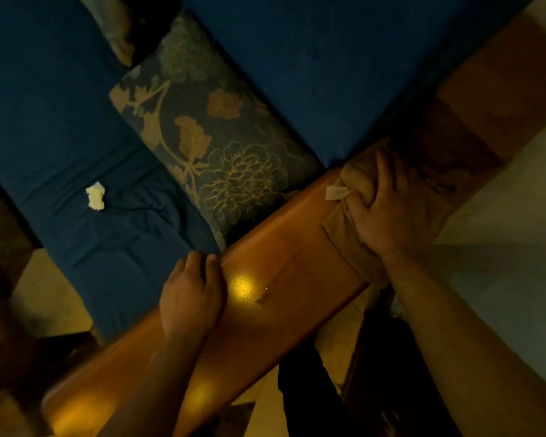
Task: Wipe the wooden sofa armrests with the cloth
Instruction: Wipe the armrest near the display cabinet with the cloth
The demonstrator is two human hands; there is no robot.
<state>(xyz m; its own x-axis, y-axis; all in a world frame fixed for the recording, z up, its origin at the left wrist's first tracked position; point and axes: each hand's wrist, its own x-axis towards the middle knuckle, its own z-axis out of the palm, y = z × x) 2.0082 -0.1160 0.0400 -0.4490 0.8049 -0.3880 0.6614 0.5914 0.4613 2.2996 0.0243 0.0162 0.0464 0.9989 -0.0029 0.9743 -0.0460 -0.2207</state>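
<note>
Cloth (pixel 356 181) pressed onto armrest (pixel 284 263) under right hand (pixel 397 209).

head cam | single view, worn on head | looks steeply down, close over wooden armrest (pixel 284 272) | frame rotated, armrest runs diagonally | no second view

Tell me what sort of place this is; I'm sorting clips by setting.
Most likely a home living room, dimly lit. A sofa with blue seat cushions and a wooden armrest fills the view, and a floral throw pillow leans by the armrest. The right hand presses a cloth on the wood.
</note>
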